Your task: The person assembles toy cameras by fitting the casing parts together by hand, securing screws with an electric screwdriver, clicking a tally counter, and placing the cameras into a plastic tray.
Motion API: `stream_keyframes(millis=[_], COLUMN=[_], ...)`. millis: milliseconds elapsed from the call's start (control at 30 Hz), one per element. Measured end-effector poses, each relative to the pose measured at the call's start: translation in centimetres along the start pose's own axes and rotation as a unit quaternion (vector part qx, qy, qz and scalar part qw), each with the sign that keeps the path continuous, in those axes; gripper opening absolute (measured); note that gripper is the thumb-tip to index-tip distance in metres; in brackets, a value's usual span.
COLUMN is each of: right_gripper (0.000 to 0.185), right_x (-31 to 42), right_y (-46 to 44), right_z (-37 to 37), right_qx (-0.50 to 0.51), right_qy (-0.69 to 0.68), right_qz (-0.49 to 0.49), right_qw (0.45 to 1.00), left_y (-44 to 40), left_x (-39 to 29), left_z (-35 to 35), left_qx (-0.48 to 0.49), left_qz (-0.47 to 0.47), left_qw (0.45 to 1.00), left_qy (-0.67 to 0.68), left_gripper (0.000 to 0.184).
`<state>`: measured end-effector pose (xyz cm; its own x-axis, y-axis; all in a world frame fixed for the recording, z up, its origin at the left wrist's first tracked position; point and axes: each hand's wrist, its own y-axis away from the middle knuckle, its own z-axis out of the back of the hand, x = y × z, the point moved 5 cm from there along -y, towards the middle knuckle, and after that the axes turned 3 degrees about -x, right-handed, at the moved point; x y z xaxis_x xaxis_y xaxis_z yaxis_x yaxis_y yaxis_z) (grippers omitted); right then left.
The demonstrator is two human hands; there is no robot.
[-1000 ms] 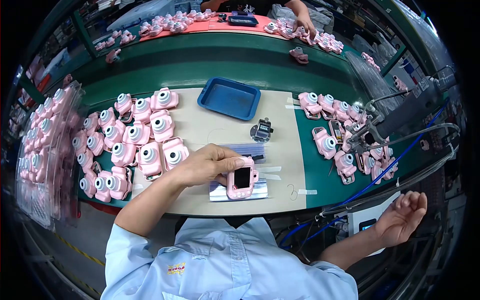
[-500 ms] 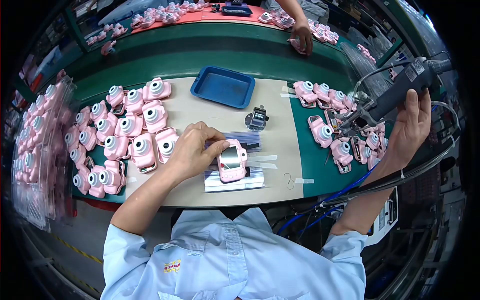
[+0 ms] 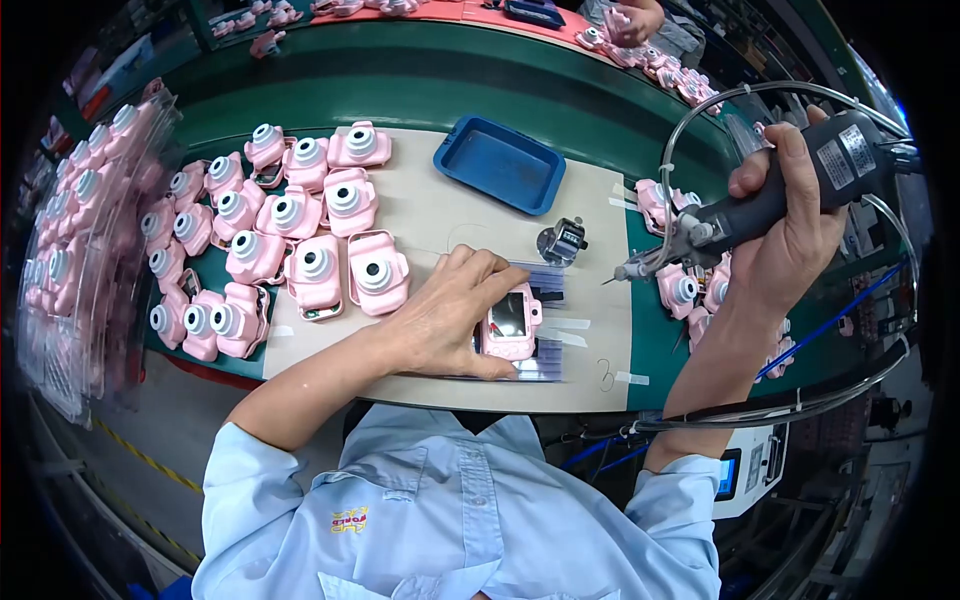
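Observation:
A pink toy camera lies screen side up on a clear ridged fixture at the front of the mat. My left hand grips its left side, fingers at the top corner and thumb at the bottom. My right hand is wrapped round a dark powered screwdriver, raised over the right side of the table. The tool's thin tip points left, to the right of the camera and apart from it. A small tally counter stands behind the fixture.
Rows of pink cameras stand on the left, beside stacked clear trays. A blue tray sits at the back of the mat. More pink cameras lie under the tool. Cables cross the right front. Across the bench, a co-worker's hand holds a pink part.
My right hand has risen from below the bench, taken the screwdriver and brought it leftward. My left hand has spread along the camera's side. The co-worker's hand has picked up a pink part.

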<state>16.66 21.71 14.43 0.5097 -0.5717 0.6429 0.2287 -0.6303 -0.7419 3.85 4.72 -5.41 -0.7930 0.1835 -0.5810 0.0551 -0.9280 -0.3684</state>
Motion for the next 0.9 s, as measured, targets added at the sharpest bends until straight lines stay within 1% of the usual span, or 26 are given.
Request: stream_keyframes(millis=[133,333,433,900], right_gripper=[0.035,0.035,0.035,0.034], right_x=[0.1,0.2,0.0,-0.5], right_y=[1.6,2.8,3.1,3.6], right_z=[-2.4,-4.7,-5.1,-5.8], right_qx=[0.015,0.013,0.013,0.008], right_qy=[0.017,-0.016,-0.026,-0.028], right_qz=[0.003,0.0,-0.003,0.001], right_qw=[1.0,1.0,1.0,1.0], left_y=[0.0,0.0,0.0,0.0], left_x=[0.7,1.1,1.1,1.1], left_z=[-0.3,-0.8,-0.7,-0.8], left_qx=[0.0,0.005,-0.009,-0.011], left_qz=[0.004,0.013,0.001,-0.001], left_qw=[0.999,0.998,0.998,0.998], left_qy=[0.033,0.063,0.063,0.062], left_gripper=[0.095,0.093,0.093,0.092])
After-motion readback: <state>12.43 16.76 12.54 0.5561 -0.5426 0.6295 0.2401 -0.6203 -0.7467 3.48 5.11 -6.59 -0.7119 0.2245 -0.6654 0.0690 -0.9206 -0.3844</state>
